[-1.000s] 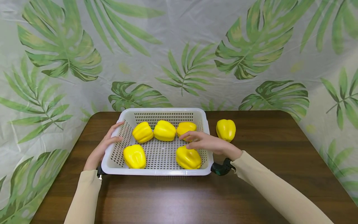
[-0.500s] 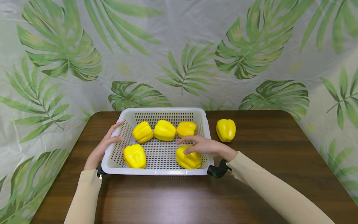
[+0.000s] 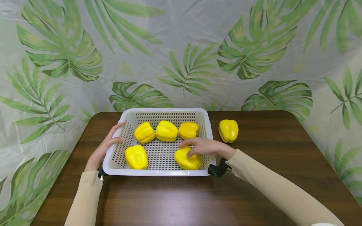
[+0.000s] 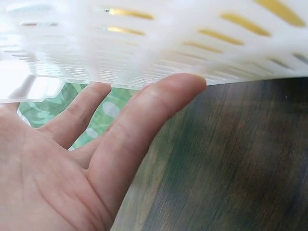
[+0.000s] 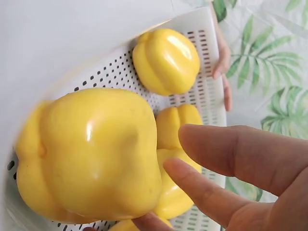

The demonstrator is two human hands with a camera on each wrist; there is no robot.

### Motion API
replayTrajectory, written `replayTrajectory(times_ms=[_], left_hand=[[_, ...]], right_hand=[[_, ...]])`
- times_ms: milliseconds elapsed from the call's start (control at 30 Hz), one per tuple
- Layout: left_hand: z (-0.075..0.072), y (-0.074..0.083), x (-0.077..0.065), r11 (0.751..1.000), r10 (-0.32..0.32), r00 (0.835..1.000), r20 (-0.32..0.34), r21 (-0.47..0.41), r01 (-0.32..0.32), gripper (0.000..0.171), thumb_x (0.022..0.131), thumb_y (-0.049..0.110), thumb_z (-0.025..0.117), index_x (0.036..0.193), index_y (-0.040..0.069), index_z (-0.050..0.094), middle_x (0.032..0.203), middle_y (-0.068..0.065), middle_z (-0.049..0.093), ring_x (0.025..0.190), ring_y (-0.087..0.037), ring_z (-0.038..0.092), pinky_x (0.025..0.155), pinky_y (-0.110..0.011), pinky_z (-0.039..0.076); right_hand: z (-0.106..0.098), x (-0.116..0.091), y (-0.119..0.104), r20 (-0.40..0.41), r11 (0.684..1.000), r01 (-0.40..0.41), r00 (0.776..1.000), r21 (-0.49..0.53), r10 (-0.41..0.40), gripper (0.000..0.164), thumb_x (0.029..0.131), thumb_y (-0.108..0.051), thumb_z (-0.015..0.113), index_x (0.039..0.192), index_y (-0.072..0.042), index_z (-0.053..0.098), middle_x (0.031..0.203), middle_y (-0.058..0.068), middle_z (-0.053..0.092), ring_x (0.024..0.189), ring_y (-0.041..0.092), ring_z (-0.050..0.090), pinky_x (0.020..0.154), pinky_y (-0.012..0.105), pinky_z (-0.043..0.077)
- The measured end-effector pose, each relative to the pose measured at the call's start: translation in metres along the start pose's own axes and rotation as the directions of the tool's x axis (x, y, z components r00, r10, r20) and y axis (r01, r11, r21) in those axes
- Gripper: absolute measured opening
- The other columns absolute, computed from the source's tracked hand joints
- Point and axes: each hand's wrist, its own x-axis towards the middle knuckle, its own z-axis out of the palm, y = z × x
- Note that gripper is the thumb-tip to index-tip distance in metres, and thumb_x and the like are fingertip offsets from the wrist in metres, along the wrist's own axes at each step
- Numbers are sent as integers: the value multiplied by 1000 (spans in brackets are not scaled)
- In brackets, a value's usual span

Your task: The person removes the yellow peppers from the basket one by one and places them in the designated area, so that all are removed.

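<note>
Inside a white perforated plastic basket (image 3: 158, 173) lie several yellow bell peppers. My right hand (image 3: 207, 147) reaches over the basket's right side and holds the front-right bell pepper (image 3: 185, 160), thumb on its upper side and fingers across its far side. In the right wrist view that bell pepper (image 5: 91, 159) looms large, with fingertips showing below it. My left hand (image 3: 103, 147) steadies the basket's left side, thumb and fingers extended against it. From the left wrist, the thumb (image 4: 139, 130) lies close along the slotted wall (image 4: 159, 48).
Another yellow bell pepper (image 3: 228, 131) sits on the dark wooden table (image 3: 271, 150), right of the basket. A back row of peppers (image 3: 167, 131) and one at front left (image 3: 136, 157) share the basket. A leaf-patterned cloth (image 3: 186, 62) hangs behind the table.
My right hand has come down and left onto the front-right bell pepper, which has shifted slightly left. My left hand and the basket stay in place.
</note>
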Motion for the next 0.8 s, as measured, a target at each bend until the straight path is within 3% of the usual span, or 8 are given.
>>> replayTrajectory(times_ms=[200, 533, 800], left_hand=[[0, 1, 0, 1000, -3, 1000, 2, 1, 3, 63, 97, 17, 42, 150, 35, 14, 154, -16, 7, 123, -52, 32, 82, -55, 47], [0, 1, 0, 1000, -7, 1000, 2, -1, 7, 63, 97, 16, 42, 150, 36, 14, 154, -17, 8, 122, -52, 33, 81, -56, 48], [-1, 0, 1, 1000, 10, 1000, 5, -6, -10, 64, 97, 15, 42, 151, 34, 14, 154, -18, 6, 123, -53, 32, 83, -56, 47]], right_hand=[[1, 1, -1, 5, 997, -74, 997, -11, 74, 46, 88, -10, 62, 133, -17, 56, 142, 8, 42, 103, 26, 46, 72, 41, 45], [3, 3, -2, 93, 999, -9, 996, -42, 13, 47, 86, -4, 58, 131, -18, 58, 143, 8, 40, 117, 28, 38, 89, 42, 40], [4, 3, -4, 72, 998, -6, 997, -62, 11, 46, 86, 3, 57, 126, -21, 60, 138, 6, 43, 110, 29, 39, 75, 35, 38]])
